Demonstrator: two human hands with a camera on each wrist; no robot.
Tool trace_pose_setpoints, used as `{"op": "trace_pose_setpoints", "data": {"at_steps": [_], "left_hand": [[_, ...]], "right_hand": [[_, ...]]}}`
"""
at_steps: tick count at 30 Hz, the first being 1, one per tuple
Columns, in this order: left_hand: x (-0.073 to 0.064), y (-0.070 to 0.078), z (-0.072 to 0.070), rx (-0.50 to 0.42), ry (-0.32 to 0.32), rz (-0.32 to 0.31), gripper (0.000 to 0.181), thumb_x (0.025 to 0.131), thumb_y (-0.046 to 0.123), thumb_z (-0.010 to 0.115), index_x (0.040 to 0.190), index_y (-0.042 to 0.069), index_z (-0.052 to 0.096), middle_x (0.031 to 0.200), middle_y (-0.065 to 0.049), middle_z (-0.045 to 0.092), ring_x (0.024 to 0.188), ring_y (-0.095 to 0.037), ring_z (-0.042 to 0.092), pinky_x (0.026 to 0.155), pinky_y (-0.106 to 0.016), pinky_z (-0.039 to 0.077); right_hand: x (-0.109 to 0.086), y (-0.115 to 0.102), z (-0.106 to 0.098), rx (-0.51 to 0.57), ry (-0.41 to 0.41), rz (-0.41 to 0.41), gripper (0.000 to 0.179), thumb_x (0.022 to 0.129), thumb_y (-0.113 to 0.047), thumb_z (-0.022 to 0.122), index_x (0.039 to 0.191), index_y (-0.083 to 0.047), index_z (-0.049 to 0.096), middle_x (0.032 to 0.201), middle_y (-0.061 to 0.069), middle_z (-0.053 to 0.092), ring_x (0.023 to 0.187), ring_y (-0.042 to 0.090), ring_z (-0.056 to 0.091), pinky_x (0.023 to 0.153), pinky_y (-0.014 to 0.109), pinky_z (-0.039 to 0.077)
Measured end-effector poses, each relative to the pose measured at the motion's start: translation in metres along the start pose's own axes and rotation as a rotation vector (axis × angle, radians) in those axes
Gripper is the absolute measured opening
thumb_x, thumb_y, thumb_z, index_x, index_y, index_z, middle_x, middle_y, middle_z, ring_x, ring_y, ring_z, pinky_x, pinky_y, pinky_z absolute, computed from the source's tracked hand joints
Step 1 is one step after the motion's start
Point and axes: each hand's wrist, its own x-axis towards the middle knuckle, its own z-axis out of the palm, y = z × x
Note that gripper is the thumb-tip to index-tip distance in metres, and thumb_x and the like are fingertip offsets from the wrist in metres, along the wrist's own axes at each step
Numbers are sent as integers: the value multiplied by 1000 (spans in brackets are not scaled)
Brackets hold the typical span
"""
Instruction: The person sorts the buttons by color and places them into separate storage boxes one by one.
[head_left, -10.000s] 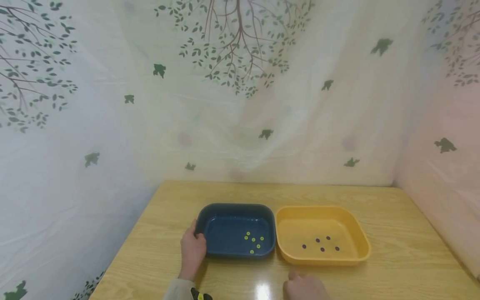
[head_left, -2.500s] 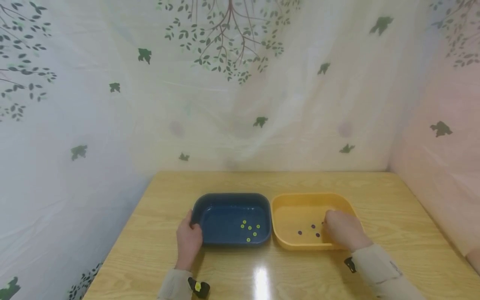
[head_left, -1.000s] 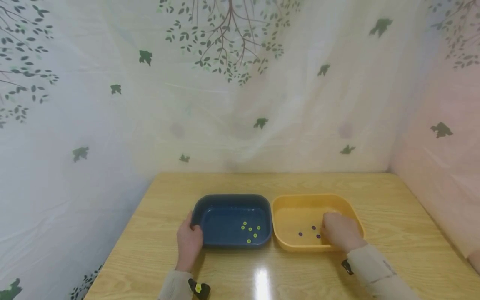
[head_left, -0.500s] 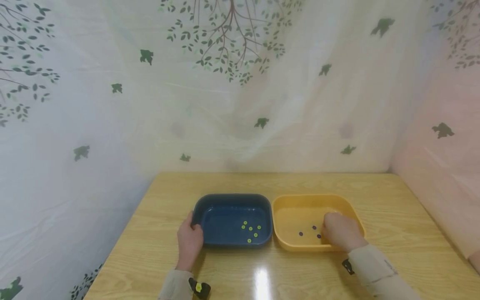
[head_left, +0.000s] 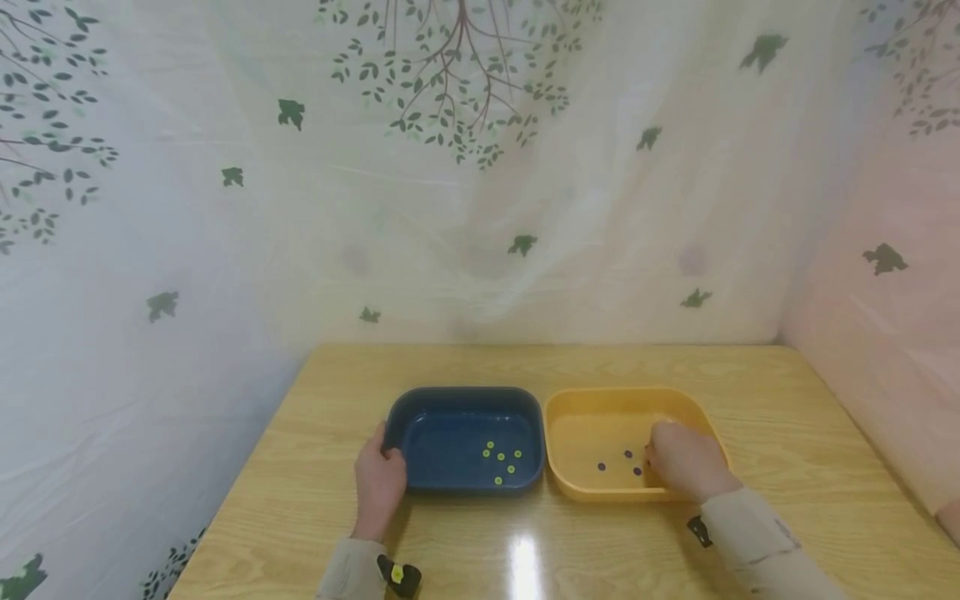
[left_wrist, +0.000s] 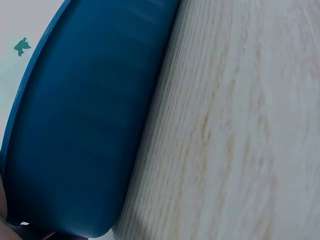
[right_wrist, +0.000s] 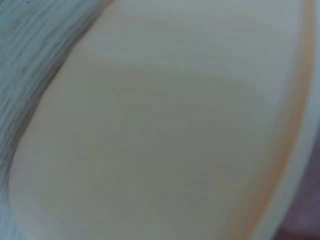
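My left hand (head_left: 380,482) grips the left rim of a dark blue rectangular tray (head_left: 435,398), thumb over the edge. In the left wrist view, the outer wall of the blue tray (left_wrist: 90,110) fills the left side. Several small yellow button-like discs (head_left: 501,457) lie in its right half. Beside it stands a yellow tray (head_left: 592,400). My right hand (head_left: 686,458) reaches into its right part, fingers bent downward. Small dark purple discs (head_left: 602,467) lie left of that hand. I cannot tell whether its hidden fingertips pinch a disc.
Both trays stand side by side on a light wooden table (head_left: 465,542). A pale curtain (head_left: 450,275) printed with leaves and branches rises behind the table and along its sides. Black bands sit at both wrists, by the light sleeves (head_left: 765,542).
Since ten seconds ago, my right hand has moved from the table's front into the yellow tray. Over the last second it shifts only slightly. My left hand keeps its hold on the blue tray.
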Motion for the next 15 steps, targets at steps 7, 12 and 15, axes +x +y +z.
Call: {"op": "trace_pose_setpoints", "data": {"at_steps": [7, 12, 15], "left_hand": [[-6, -2, -12, -5, 29, -18, 56, 90, -3, 40, 145, -8, 35, 148, -29, 36, 107, -34, 48, 84, -43, 42], [-7, -7, -18, -1, 49, -48, 57, 90, -2, 40, 147, -7, 33, 149, -28, 34, 110, -34, 47, 85, -43, 42], [-7, -12, -21, 10, 57, -51, 58, 90, -3, 40, 147, -7, 33, 149, -28, 34, 106, -33, 49, 84, -43, 44]], "right_hand": [[5, -3, -9, 84, -5, -22, 10, 90, -8, 56, 81, -5, 59, 68, 1, 53, 59, 17, 47, 52, 32, 42], [7, -5, -19, 108, 25, -29, 11, 88, -9, 54, 82, -5, 61, 69, 1, 57, 58, 16, 48, 50, 31, 42], [4, -6, -26, 114, 43, -17, 17, 92, -14, 53, 87, -1, 62, 71, 3, 59, 57, 17, 48, 48, 31, 42]]}}
